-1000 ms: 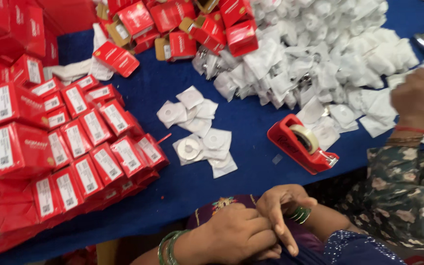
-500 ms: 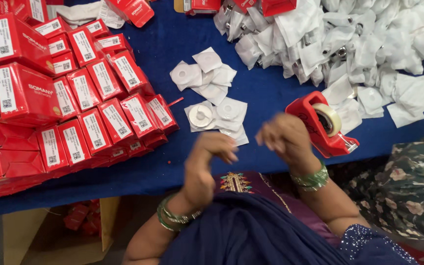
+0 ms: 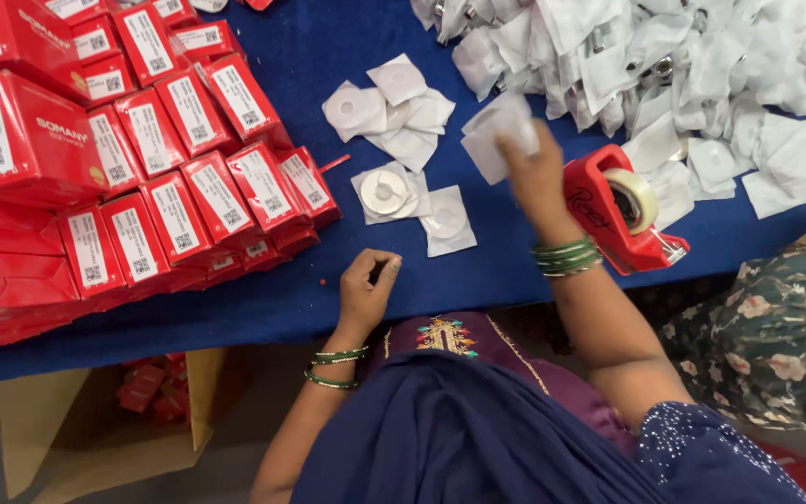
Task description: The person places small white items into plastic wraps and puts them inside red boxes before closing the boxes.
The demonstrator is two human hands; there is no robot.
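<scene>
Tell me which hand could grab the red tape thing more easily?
Probably the right hand. It is raised just beside the red tape dispenser, though it already holds a white packet. The left hand is curled at the blue table edge, farther away.

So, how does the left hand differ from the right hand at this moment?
The left hand rests at the edge of the blue table, loosely curled and holding nothing; the right hand is raised over the table and grips a white packet. Both wrists wear green bangles.
</scene>
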